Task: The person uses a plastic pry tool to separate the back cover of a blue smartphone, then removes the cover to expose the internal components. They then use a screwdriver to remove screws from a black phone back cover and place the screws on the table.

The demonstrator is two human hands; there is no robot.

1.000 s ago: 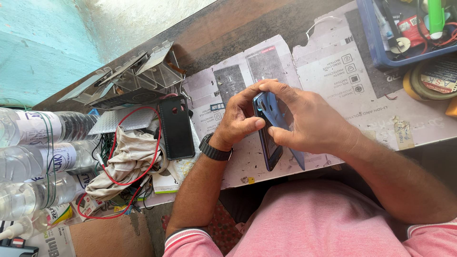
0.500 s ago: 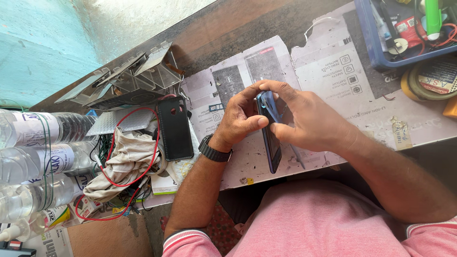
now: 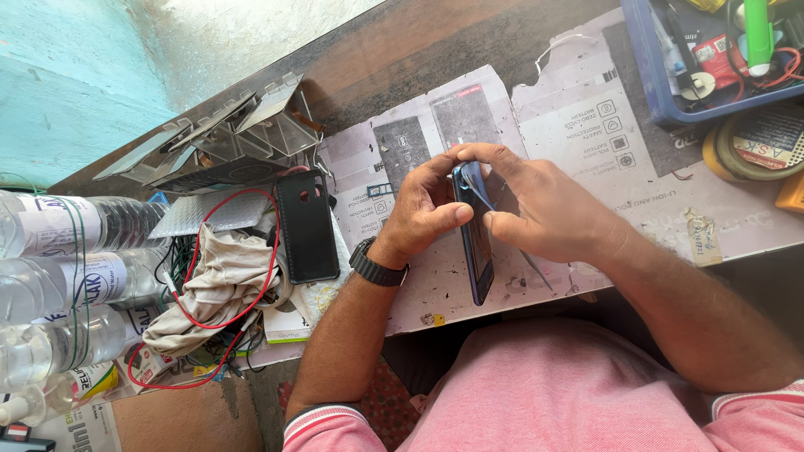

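Head view looks straight down on a cluttered desk (image 3: 394, 67) covered with flattened cardboard. Both hands are clamped on a dark blue phone (image 3: 477, 251), which stands on its long edge above the cardboard, close to the person's chest. The left hand (image 3: 423, 209) grips one side with the thumb laid across the edge; the right hand (image 3: 544, 209) wraps the other side, fingertips pinched at the phone's upper end. A thin bluish edge shows there, perhaps a panel lifting away, though I cannot tell for sure. As a judgement, the work on the phone looks to be in an early or middle stage: the body appears whole, and no loose parts from it lie nearby. A black phone case (image 3: 306, 226) lies apart to the left, beside a crumpled cloth (image 3: 218, 285) and red wire (image 3: 201, 251).
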